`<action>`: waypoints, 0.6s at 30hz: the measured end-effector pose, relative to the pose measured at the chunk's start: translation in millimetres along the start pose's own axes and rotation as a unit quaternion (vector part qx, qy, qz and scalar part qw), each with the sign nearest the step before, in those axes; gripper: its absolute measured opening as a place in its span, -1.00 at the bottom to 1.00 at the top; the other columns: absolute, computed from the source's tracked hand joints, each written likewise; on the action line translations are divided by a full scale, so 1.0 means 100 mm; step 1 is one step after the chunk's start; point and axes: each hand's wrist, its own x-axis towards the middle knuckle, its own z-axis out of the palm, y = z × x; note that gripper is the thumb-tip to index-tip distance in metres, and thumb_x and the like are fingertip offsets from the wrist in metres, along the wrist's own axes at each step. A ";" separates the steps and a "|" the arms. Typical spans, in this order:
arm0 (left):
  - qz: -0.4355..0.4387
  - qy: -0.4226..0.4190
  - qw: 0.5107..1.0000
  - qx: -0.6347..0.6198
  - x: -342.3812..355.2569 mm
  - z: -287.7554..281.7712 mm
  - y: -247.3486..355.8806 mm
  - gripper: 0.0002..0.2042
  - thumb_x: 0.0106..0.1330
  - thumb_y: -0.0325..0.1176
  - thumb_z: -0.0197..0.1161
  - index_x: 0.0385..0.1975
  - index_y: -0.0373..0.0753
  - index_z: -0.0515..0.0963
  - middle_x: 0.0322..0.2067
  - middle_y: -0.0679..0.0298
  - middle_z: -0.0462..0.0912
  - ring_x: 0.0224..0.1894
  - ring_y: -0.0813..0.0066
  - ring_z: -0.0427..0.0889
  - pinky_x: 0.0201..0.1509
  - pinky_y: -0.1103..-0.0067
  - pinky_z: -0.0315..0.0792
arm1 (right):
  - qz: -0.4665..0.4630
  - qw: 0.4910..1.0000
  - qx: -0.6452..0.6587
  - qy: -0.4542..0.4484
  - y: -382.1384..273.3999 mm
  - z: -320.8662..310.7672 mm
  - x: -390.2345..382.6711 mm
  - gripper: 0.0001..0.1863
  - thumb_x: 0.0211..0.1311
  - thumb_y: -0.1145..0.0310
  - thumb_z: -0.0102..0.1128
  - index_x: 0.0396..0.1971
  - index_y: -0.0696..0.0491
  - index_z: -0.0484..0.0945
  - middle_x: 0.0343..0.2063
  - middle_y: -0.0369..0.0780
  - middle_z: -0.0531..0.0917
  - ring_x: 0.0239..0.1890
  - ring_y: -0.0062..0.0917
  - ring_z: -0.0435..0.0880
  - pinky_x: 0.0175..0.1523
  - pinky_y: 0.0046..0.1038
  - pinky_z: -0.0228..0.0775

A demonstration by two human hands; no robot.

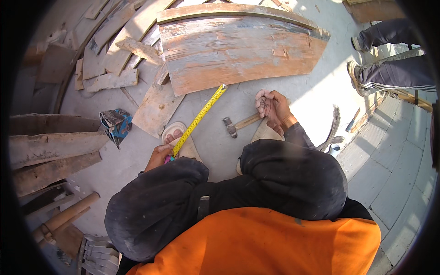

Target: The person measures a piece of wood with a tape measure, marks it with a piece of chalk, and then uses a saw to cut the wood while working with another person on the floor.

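Observation:
My left hand (158,157) is closed around a tape measure, its pink and teal case (169,159) mostly hidden by the fingers and knee. The yellow blade (200,118) sticks out away from me, up and to the right, its tip near a large plywood panel (243,50). Palm up, my right hand (273,109) has its fingers curled in; small thin dark things show among them, too fine to name. Just left of it a hammer (240,124) lies on the floor, its metal head to the left and its wooden handle reaching my right foot.
Loose boards (121,41) are piled at the far left, and a smaller board (158,107) lies by my left foot. A crumpled blue-black bag (116,126) sits beside stacked planks (55,146). Another person's legs (394,71) stand far right, near a block wall (394,160).

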 end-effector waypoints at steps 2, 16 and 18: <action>-0.011 -0.002 1.000 0.006 0.02 -0.01 0.00 -0.84 0.35 -0.47 0.12 -0.28 -0.39 0.63 -0.39 0.34 0.65 -0.30 0.59 0.58 -0.11 0.64 0.44 | -0.001 0.987 -0.147 0.072 -0.03 0.07 0.13 -0.80 0.50 0.24 0.13 -0.23 0.05 0.63 -0.42 -0.27 0.68 -0.40 -0.51 0.63 -0.24 -0.42 0.52; -0.013 0.027 1.000 0.003 -0.05 0.13 0.13 -0.85 0.35 -0.44 0.13 -0.29 -0.34 0.63 -0.40 0.29 0.68 -0.40 0.54 0.60 -0.22 0.60 0.47 | -0.283 0.589 -0.739 0.162 0.32 0.12 0.65 -0.85 0.42 0.35 0.23 -0.10 0.00 0.68 -0.25 -0.10 0.77 -0.19 -0.14 0.77 -0.10 -0.11 0.60; -0.017 0.019 1.000 -0.010 -0.03 0.09 0.10 -0.85 0.33 -0.43 0.14 -0.28 -0.34 0.62 -0.41 0.29 0.68 -0.42 0.53 0.61 -0.23 0.60 0.48 | -0.288 0.579 -0.746 0.160 0.31 0.08 0.67 -0.84 0.42 0.31 0.24 -0.12 0.02 0.67 -0.27 -0.10 0.77 -0.18 -0.14 0.77 -0.10 -0.11 0.60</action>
